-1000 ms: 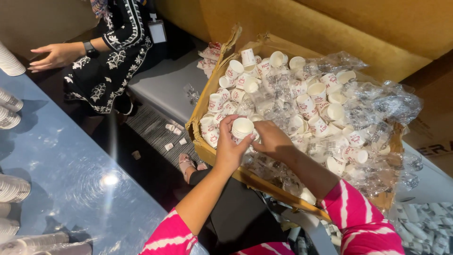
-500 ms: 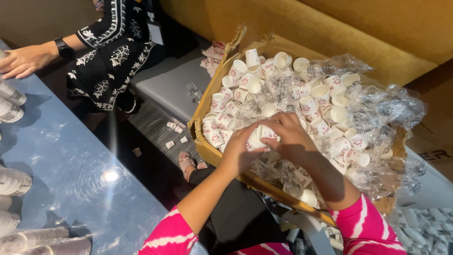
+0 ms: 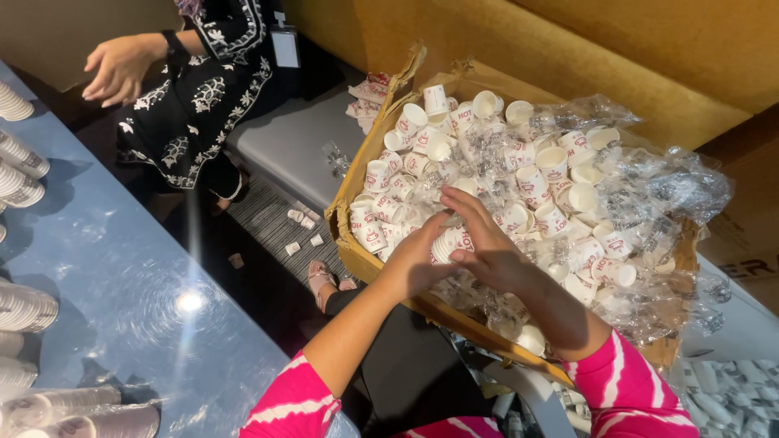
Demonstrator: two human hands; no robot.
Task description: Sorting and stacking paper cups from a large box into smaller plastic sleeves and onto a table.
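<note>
Both our hands closed round small stack of paper cups (image 3: 451, 242): left hand (image 3: 418, 261), right hand (image 3: 487, 247), over near edge of cardboard box (image 3: 357, 258). Gathering step, we judge; next calls for steady lift.

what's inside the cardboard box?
The cardboard box holds a heap of small white paper cups with red print, mixed with clear plastic wrap. Both hands, left hand and right hand, cover some; the box bottom is hidden.
</note>
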